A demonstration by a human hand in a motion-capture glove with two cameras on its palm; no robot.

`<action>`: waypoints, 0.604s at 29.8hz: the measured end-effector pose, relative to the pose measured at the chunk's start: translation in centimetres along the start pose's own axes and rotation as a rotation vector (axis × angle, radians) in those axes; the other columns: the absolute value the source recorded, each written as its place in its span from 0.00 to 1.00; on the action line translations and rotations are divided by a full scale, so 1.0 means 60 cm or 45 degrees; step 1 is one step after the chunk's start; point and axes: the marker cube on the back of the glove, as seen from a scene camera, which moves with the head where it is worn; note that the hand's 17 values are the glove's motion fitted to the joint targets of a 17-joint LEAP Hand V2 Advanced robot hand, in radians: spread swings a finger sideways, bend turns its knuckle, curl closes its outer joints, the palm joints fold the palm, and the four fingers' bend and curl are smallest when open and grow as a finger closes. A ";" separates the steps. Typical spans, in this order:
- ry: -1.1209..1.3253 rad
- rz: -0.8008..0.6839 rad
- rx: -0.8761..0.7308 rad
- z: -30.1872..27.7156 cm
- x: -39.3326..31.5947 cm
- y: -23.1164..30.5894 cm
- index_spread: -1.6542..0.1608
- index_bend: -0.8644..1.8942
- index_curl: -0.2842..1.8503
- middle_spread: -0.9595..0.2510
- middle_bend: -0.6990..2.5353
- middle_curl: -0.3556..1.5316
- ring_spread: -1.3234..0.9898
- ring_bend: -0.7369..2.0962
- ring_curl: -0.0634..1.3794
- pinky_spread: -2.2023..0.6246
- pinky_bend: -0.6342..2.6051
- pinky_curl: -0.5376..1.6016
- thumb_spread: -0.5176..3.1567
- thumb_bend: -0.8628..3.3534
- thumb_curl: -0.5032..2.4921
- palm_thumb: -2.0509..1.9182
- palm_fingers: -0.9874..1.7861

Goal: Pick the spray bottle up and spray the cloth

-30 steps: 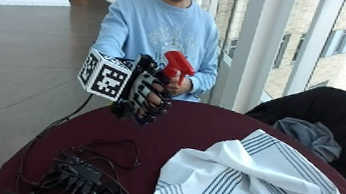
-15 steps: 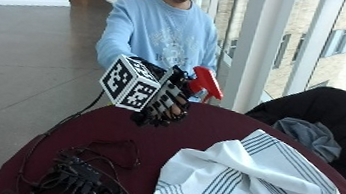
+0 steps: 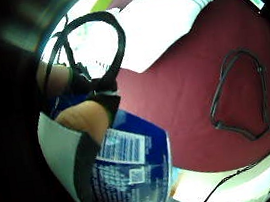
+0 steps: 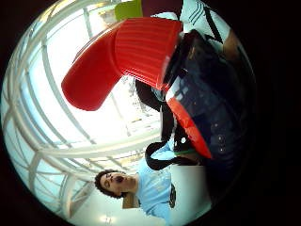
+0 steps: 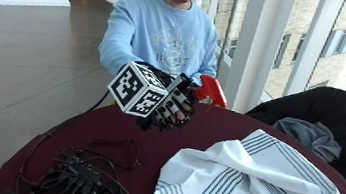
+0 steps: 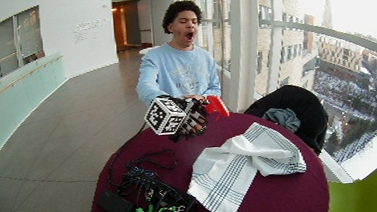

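A spray bottle with a red trigger head (image 5: 212, 90) (image 4: 124, 54) and a blue labelled body (image 3: 134, 166) is held above the round maroon table (image 5: 154, 140), its nozzle tilted toward the cloth. My gloved right hand (image 5: 171, 108) (image 6: 191, 122) grips the bottle, fingers curled round its body; the body is mostly hidden behind the glove in the outside view. A white cloth with dark stripes (image 5: 252, 185) (image 6: 243, 165) (image 3: 159, 24) lies crumpled on the table, to the right of the hand and apart from it.
A tangle of black cables and a power strip (image 5: 78, 178) lies at the table's near left. A black chair with a grey garment (image 5: 309, 132) stands behind the table on the right. A green chair (image 6: 368, 193) is nearby.
The hand has carried the bottle to the right and a little lower, closer to the cloth, and the red head now tips more toward it.
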 end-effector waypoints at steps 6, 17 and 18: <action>0.011 0.010 -0.013 0.003 0.004 0.004 0.82 0.37 0.31 0.75 0.30 0.43 0.59 0.42 0.32 0.87 0.26 0.41 0.45 0.20 0.30 0.70 0.76; 0.025 0.015 -0.003 -0.002 0.012 0.008 0.82 0.37 0.31 0.75 0.31 0.43 0.59 0.42 0.32 0.87 0.26 0.41 0.45 0.20 0.31 0.70 0.76; 0.024 0.017 -0.002 -0.002 0.013 0.008 0.82 0.37 0.31 0.75 0.31 0.43 0.59 0.42 0.32 0.87 0.26 0.42 0.45 0.20 0.31 0.70 0.76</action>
